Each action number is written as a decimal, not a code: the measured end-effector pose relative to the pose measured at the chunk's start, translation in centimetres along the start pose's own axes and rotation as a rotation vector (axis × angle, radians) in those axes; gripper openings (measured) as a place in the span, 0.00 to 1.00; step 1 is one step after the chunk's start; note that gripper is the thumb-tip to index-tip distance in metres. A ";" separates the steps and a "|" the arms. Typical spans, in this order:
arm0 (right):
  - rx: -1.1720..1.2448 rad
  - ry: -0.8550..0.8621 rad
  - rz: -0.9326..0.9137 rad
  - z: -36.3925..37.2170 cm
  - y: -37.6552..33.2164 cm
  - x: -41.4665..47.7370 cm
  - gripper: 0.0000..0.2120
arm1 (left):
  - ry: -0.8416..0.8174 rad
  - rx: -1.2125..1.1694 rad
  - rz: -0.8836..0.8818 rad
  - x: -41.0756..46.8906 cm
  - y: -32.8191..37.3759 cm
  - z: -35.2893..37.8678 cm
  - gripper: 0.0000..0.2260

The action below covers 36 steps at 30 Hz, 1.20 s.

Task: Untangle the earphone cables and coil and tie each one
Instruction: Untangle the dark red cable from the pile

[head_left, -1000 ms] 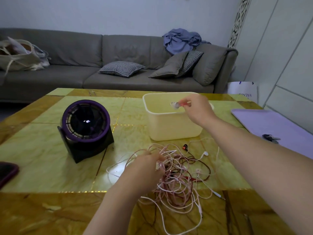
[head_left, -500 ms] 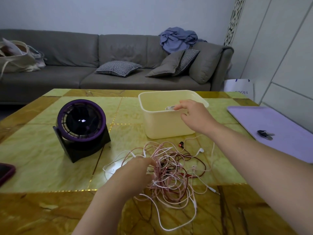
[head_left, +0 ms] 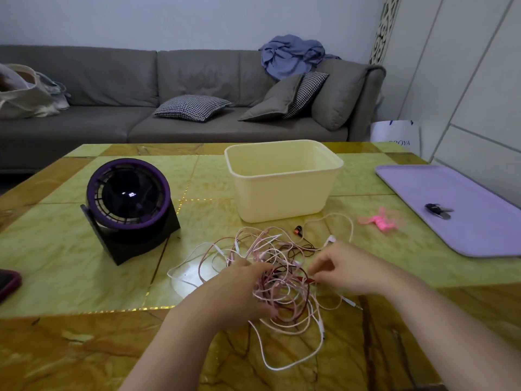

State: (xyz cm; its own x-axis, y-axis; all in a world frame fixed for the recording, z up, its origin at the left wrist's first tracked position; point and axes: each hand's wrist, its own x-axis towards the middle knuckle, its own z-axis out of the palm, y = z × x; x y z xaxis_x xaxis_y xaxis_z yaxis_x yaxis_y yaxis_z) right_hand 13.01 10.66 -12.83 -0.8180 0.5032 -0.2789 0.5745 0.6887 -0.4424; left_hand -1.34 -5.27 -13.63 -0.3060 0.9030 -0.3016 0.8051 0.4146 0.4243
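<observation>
At the near middle of the worktop [head_left: 70,277], a glossy top of yellow-green marble squares with brown bands and thin gold lines, lie the earphone cables [head_left: 284,280], right under my two hands. They are one loose heap of white, pale pink and dark red strands, looped over and through each other so that I cannot tell how many sets there are. One long white loop trails toward me, a red-and-black earbud [head_left: 298,230] pokes out at the far side, and a white earbud [head_left: 331,239] lies next to it. My left hand [head_left: 239,289] has its fingers curled into the heap's left side, gripping a bunch of strands and hiding what lies beneath. My right hand [head_left: 346,269] pinches a strand at the right edge. Just beyond the heap stands a pale yellow tub [head_left: 284,190]; to its right lie some pink ties [head_left: 379,220], apart from the cables. Further right is a lilac tray [head_left: 479,230] with keys [head_left: 438,210] on it. Left of the tub sits a black-and-purple fan [head_left: 129,198], and a phone [head_left: 7,280] shows at the left edge. Behind the worktop runs a grey sofa [head_left: 112,88] with cushions, a blue garment [head_left: 290,56] and a canvas bag [head_left: 25,97].
</observation>
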 end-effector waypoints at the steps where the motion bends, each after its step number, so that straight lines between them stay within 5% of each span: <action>1: -0.030 0.014 -0.020 0.8 0.3 0.1 0.05 | -0.002 0.039 -0.006 0.1 0.2 0.6 0.36; 6: -0.135 0.165 0.019 2.9 1.1 0.8 0.04 | 0.175 0.285 -0.080 1.2 0.5 2.8 0.27; 11: -0.103 0.295 0.028 2.7 2.1 0.9 0.04 | 0.407 0.095 -0.187 1.8 0.1 1.9 0.10; 14: 0.227 0.389 0.030 2.3 2.6 1.0 0.05 | 0.618 -0.144 -0.206 1.8 -0.7 0.1 0.03; 20: 0.777 0.767 0.036 0.5 3.1 1.2 0.12 | 0.843 -0.370 -0.256 1.1 -2.1 -2.4 0.07; 26: 1.254 0.764 -0.038 -1.1 2.3 0.2 0.14 | 0.693 -0.156 -0.329 0.9 -3.3 -2.4 0.15; 32: 0.951 0.418 -0.106 -0.7 1.3 -0.4 0.15 | 0.506 -0.062 -0.327 0.1 -2.5 -2.3 0.21; 36: 0.802 0.382 -0.239 -1.8 -1.4 -0.3 0.13 | 0.750 -0.028 -0.257 -0.6 -0.1 -2.7 0.17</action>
State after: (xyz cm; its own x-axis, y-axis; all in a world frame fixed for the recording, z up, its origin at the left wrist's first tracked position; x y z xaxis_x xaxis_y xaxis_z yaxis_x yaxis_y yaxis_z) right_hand 12.45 10.47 -10.58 -0.7646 0.6307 0.1330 0.0819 0.2997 -0.9505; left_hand -2.59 -5.53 -11.13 -0.7492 0.6098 0.2583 0.6528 0.6142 0.4434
